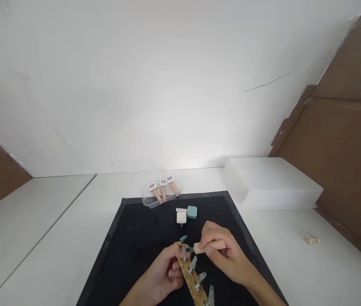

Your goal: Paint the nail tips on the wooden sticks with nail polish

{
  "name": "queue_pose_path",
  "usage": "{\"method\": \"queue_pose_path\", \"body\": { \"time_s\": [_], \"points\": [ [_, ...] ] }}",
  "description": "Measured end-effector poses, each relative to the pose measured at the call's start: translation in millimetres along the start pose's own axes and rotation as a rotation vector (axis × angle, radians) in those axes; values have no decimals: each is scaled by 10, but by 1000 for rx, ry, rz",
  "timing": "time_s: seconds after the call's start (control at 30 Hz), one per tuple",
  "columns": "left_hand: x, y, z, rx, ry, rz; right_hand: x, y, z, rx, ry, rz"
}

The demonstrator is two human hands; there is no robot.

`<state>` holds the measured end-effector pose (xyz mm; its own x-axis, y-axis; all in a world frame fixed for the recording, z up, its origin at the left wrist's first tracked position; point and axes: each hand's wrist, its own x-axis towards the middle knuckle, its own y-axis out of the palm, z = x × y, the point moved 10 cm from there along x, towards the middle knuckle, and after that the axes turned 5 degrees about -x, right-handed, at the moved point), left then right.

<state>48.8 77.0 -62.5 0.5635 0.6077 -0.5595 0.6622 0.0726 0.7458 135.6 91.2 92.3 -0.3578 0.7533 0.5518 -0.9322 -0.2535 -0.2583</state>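
My left hand [163,274] is closed around the upper end of a narrow wooden strip [188,272]. Clear false nail tips [201,278] stand along it on small metal holders. The far nail tip [183,239] is dark green. In my right hand [223,255] is a nail polish brush [197,248], pinched by its pale pink handle. Its dark green bristles are at the second nail tip, beside my left thumb; whether they touch is too small to tell. Beyond my hands lie a white square bottle [181,217] with green at its near end and a teal rounded block [192,212].
A black mat [136,238] covers the white table [72,221] under my hands. At its far edge, a clear tray [150,205] holds three pink-handled bottles [163,183]. A white box [272,182] stands at right, with small cream pieces [312,240] nearer me.
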Motion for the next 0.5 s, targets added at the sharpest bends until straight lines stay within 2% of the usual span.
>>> {"method": "queue_pose_path", "body": {
  "time_s": [0.17, 0.33, 0.5],
  "points": [
    [7, 7, 13, 3, -4, 5, -7, -27, -53, -18, 34, -25],
    [0, 0, 12, 9, -3, 2, -4, -8, -8, -21, -15, 0],
    [-20, -4, 4, 7, 0, 3, 5, -62, -2, -20, -4, -36]
  ]
}}
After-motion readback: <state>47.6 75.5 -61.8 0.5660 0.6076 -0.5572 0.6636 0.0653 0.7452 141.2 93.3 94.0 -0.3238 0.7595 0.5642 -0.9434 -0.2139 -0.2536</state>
